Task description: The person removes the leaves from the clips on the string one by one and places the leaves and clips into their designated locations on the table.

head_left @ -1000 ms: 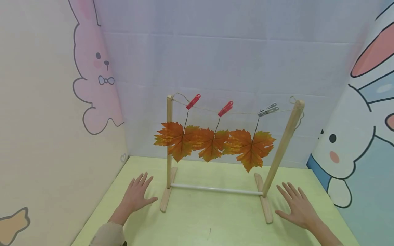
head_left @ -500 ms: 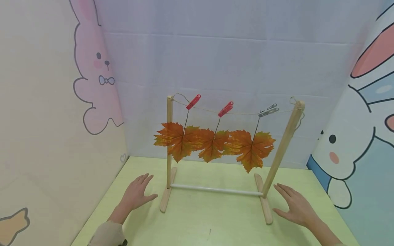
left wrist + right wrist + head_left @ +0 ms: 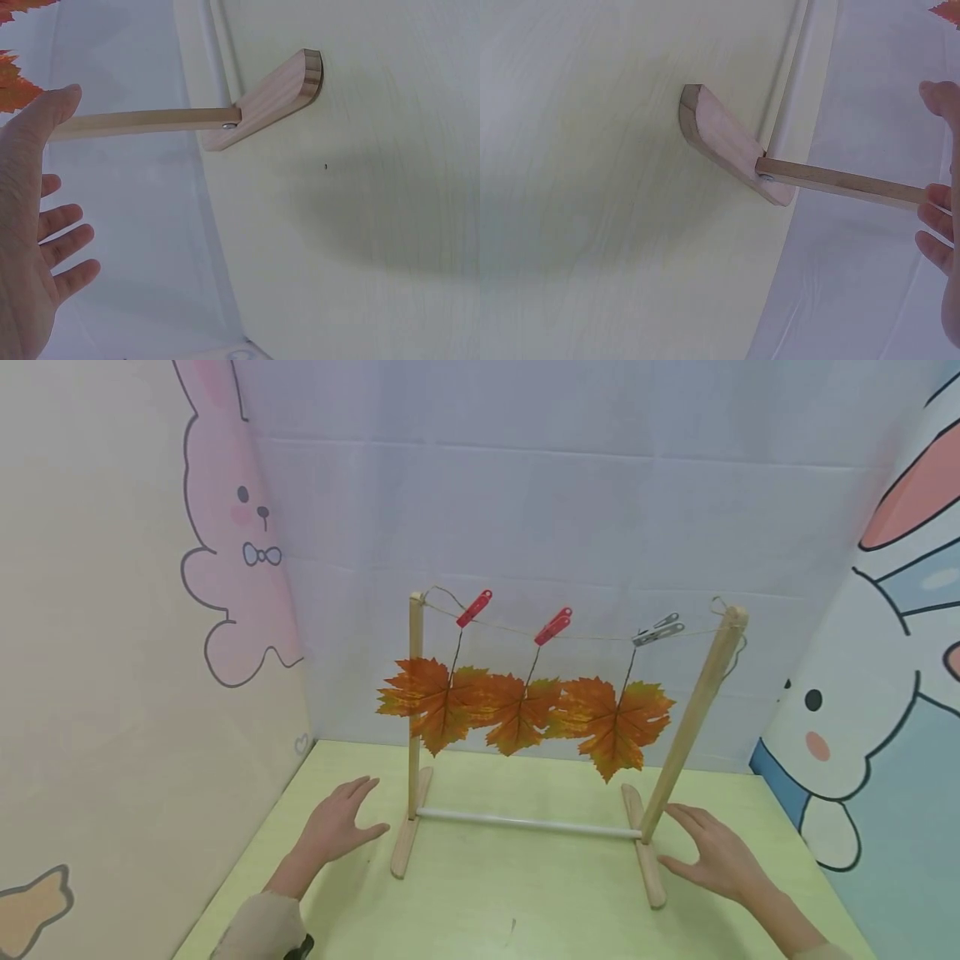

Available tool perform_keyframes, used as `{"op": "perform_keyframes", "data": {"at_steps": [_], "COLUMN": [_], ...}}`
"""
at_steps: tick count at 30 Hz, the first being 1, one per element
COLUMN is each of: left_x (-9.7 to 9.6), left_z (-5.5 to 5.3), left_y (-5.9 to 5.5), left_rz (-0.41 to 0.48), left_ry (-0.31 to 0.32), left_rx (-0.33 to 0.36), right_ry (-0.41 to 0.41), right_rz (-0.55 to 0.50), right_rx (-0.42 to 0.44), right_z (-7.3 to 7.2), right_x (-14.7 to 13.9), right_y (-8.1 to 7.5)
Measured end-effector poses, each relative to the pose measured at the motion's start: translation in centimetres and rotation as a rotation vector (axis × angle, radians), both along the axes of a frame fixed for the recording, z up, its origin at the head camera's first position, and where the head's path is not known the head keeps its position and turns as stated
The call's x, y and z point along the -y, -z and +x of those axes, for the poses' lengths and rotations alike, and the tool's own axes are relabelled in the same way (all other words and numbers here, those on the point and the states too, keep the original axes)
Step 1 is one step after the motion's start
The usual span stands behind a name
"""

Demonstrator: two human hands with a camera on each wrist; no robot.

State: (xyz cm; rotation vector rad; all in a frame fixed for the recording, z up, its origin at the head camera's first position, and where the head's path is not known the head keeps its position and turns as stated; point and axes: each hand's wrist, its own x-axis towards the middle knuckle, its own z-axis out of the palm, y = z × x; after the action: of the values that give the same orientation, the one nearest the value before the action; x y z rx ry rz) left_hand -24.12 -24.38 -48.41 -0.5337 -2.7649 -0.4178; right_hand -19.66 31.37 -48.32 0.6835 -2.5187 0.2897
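Rack [image 3: 413, 710]: a wooden frame standing on the tabletop [image 3: 517, 902] in front of you, its long axis running left to right. Two posts, each on a flat foot; left foot [image 3: 410, 835], right foot [image 3: 647, 858]. The right post [image 3: 693, 718] leans outward at the top. A white rod [image 3: 528, 822] joins the posts low down.

String [image 3: 592, 637]: stretched between the post tops. It carries two red pegs [image 3: 474, 607] [image 3: 552, 625] and one grey peg [image 3: 657, 630].

Leaves [image 3: 517, 710]: three orange maple leaves, one hung by its stem from each peg, overlapping edge to edge.

Your left hand [image 3: 336, 828]: just left of the left foot, apart from it, over the tabletop. Fingers [image 3: 71, 236] are straight and spread, grasping nothing; the thumb points toward the post. In the left wrist view the post runs behind the thumb tip; whether it touches cannot be told.

Your right hand [image 3: 712, 858]: just right of the right foot, close to the post base. Fingers [image 3: 930, 247] are relaxed and released, grasping nothing. In the right wrist view the fingertips lie right at the post; contact cannot be told.

Relation: the rack lies between your two hands, each post inward of the hand on its side. The right hand seems the nearer to its post.

Surround: panels with cartoon rabbits [image 3: 232, 527] stand to both sides.
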Motion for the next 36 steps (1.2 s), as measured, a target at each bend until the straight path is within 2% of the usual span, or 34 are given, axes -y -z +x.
{"op": "perform_keyframes", "data": {"at_steps": [12,23,29,36], "left_x": [-1.1,-2.0,-2.5,-2.9], "left_z": [-0.7,-1.5,-1.7,-1.9], "left_y": [-1.3,-2.8,-3.5,-4.2], "left_rz": [0.003,0.007,0.01,0.002], "left_ry": [0.048,0.05,0.077,0.108], "left_rx": [-0.06,-0.082,-0.133,-0.196], "right_ry": [-0.02,-0.107,-0.162,-0.176], "right_rz": [-0.043,-0.049,-0.052,-0.049], "right_rx": [-0.011,-0.077,-0.11,-0.103], "right_z": [-0.6,-1.1,-1.4,-1.7], "right_x": [1.3,2.7,3.3,4.1], "right_y": [-0.9,-2.0,-2.3,-2.9]}}
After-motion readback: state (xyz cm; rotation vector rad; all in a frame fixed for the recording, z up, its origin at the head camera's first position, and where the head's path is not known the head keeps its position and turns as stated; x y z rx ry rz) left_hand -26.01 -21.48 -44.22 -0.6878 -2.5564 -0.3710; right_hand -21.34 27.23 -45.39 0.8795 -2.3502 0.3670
